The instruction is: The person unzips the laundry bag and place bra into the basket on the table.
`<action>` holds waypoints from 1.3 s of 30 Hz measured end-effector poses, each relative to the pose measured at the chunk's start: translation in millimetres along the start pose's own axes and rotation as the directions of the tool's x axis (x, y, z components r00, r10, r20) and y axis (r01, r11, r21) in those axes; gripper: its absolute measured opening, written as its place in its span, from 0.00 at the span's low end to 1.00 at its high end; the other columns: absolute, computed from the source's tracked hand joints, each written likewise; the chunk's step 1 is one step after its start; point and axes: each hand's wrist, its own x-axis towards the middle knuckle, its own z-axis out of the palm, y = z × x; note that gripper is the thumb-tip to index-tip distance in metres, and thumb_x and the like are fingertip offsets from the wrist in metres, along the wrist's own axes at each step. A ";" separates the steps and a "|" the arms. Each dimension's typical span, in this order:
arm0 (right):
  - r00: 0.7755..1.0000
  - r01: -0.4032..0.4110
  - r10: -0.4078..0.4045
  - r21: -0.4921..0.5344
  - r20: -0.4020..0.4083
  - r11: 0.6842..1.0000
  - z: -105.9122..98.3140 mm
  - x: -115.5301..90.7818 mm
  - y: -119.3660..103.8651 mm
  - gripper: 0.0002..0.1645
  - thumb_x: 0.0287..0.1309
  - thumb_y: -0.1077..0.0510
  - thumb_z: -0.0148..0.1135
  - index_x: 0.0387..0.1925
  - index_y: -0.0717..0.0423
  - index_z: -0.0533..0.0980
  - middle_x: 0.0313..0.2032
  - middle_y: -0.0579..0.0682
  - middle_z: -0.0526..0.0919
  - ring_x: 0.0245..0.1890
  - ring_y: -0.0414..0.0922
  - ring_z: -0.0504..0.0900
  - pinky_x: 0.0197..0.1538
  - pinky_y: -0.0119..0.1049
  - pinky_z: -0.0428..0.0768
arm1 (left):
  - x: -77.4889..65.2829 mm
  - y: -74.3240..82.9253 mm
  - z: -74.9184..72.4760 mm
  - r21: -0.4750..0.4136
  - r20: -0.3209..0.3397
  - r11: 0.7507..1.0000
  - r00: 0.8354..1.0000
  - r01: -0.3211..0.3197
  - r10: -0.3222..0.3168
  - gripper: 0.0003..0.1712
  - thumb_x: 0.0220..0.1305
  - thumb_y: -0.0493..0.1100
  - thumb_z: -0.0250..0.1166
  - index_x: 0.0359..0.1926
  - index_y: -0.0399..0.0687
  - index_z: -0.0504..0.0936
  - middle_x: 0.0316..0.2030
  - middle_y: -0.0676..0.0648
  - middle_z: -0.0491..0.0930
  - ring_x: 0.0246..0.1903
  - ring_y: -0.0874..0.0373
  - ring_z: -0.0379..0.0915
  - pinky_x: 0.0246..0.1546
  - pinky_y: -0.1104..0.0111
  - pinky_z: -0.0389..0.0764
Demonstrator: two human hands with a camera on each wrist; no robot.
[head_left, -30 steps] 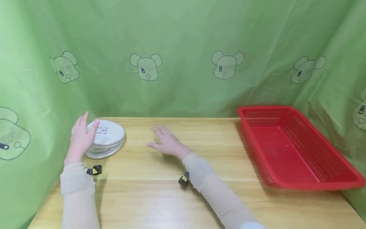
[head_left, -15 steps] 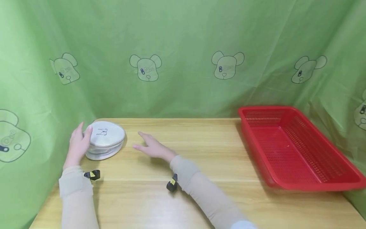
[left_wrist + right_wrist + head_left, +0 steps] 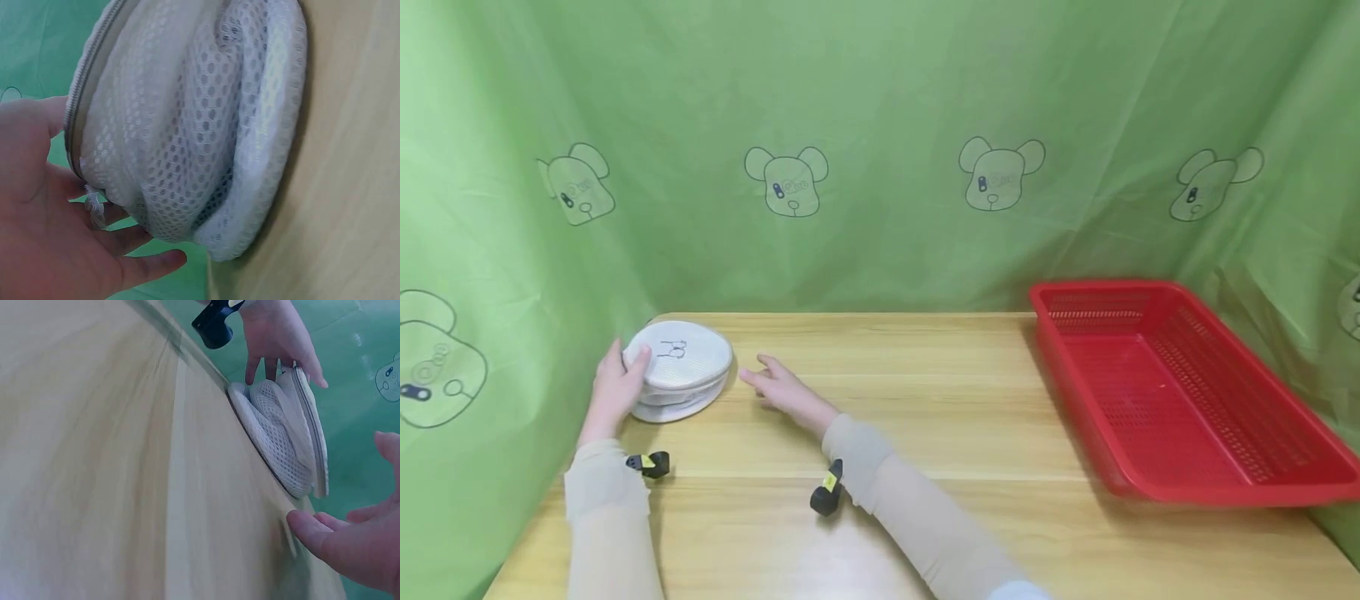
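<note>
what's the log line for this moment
left hand: at white mesh bag | right hand: near bag, not touching | red basket: far right

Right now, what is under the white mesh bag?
The bag rests on the wooden table, visible around its near edge; the patch directly beneath is covered, so can't be judged.

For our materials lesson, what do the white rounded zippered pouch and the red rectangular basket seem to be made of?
White rounded mesh pouch: probably synthetic netting, soft-looking; honeycomb holes and sagging folds suggest that.
Red rectangular plastic basket: likely moulded, smooth with slight sheen; regular perforations and rounded rim suggest it.
</note>
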 end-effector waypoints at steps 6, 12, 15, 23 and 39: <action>0.999 -0.035 0.039 0.156 -0.020 0.987 4.0 5.5 6.9 0.48 0.65 0.37 0.55 0.75 0.55 0.48 0.70 0.62 0.63 0.65 0.55 0.71 0.66 0.43 0.74 | 1.7 -8.2 2.1 -0.073 0.036 0.997 0.999 0.010 -0.007 0.46 0.75 0.55 0.46 0.74 0.32 0.33 0.73 0.25 0.35 0.72 0.27 0.34 0.72 0.38 0.41; 0.999 -0.030 0.033 0.200 -0.010 0.979 2.7 7.2 12.1 0.47 0.67 0.39 0.53 0.76 0.56 0.46 0.70 0.62 0.64 0.65 0.54 0.72 0.66 0.43 0.74 | 1.9 -13.1 3.7 -0.156 0.075 0.988 0.997 0.016 -0.005 0.44 0.74 0.50 0.50 0.75 0.34 0.36 0.74 0.27 0.39 0.73 0.29 0.39 0.73 0.42 0.46; 0.999 -0.030 0.033 0.207 -0.010 0.978 2.2 6.7 13.0 0.48 0.67 0.39 0.54 0.76 0.56 0.46 0.69 0.62 0.64 0.65 0.54 0.72 0.66 0.42 0.74 | 1.7 -14.5 3.1 -0.167 0.098 0.985 0.995 0.030 -0.014 0.45 0.73 0.52 0.51 0.75 0.35 0.35 0.74 0.27 0.37 0.73 0.29 0.37 0.73 0.41 0.43; 0.998 -0.039 0.047 0.244 -0.029 0.969 3.7 8.0 12.8 0.47 0.66 0.41 0.56 0.75 0.58 0.48 0.69 0.62 0.65 0.65 0.54 0.72 0.65 0.42 0.75 | 2.0 -11.5 6.9 -0.193 0.132 0.981 0.991 0.021 0.005 0.43 0.73 0.50 0.53 0.75 0.37 0.40 0.75 0.30 0.39 0.74 0.32 0.35 0.74 0.42 0.40; 0.998 -0.040 0.049 0.266 -0.030 0.963 -2.4 6.6 14.1 0.46 0.66 0.50 0.57 0.75 0.59 0.47 0.57 0.59 0.76 0.54 0.49 0.78 0.62 0.40 0.78 | 3.6 -9.6 13.4 -0.237 0.209 0.971 0.977 -0.001 0.052 0.43 0.71 0.53 0.55 0.75 0.36 0.46 0.72 0.30 0.51 0.64 0.49 0.61 0.67 0.58 0.66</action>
